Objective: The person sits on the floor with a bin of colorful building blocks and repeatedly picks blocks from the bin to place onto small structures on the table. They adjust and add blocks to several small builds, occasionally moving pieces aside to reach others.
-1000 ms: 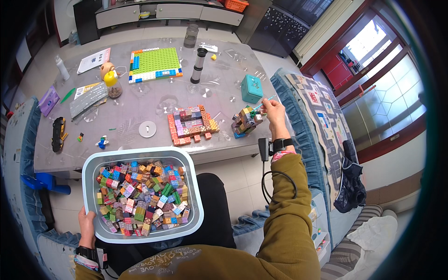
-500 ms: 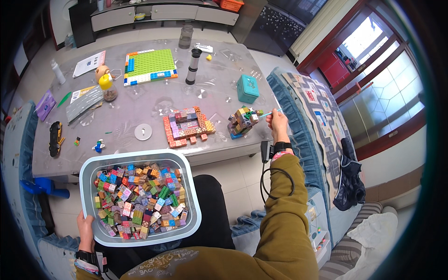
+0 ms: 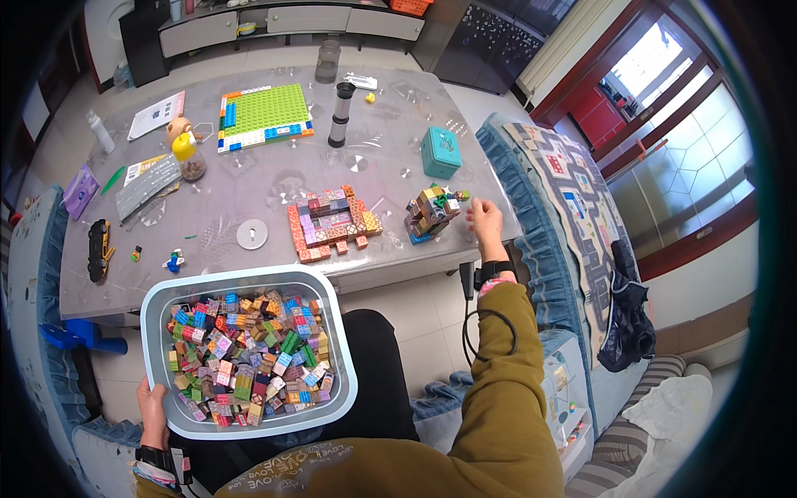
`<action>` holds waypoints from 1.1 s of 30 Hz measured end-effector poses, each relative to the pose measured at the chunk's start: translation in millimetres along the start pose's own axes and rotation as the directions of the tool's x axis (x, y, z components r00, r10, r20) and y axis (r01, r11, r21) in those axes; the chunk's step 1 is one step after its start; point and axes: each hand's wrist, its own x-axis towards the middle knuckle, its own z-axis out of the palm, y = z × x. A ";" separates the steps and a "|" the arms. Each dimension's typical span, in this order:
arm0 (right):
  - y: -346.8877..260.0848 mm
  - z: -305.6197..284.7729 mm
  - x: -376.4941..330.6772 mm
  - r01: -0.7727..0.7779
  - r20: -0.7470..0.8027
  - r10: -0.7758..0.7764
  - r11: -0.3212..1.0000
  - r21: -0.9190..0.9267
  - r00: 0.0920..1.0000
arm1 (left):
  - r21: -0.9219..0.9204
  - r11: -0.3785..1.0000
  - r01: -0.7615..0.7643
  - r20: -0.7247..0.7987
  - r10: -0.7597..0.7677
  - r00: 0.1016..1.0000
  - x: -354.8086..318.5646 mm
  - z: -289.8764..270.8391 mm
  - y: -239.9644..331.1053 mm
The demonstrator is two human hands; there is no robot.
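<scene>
Bin of bricks (image 3: 170, 299) gripped by L hand (image 3: 152, 407), R hand (image 3: 484, 220) fingers open beside small brick model (image 3: 430, 212)

One view only, from a fisheye camera worn on the person's head, looking steeply down and forward. The tub of bricks (image 3: 249, 357) on the lap sits nearest, low in the picture; the grey tabletop (image 3: 249, 191) stretches beyond, its far edge near the top. Straight edges bend toward the dark round rim
</scene>
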 end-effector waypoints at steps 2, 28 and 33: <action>-22.9 -6.6 -16.2 0.156 0.035 -0.157 0.987 0.034 0.987 | 0.003 1.000 -0.002 0.012 0.002 1.000 0.2 -0.9 -1.0; -100.6 10.8 -53.6 0.809 0.542 -0.603 0.480 -0.340 0.586 | -0.058 0.997 -0.042 0.075 0.046 0.996 7.6 -7.0 -17.5; -104.4 12.5 -49.1 0.765 0.488 -0.592 0.542 -0.347 0.641 | -0.033 0.999 -0.021 0.054 0.023 0.998 9.2 -8.2 -20.8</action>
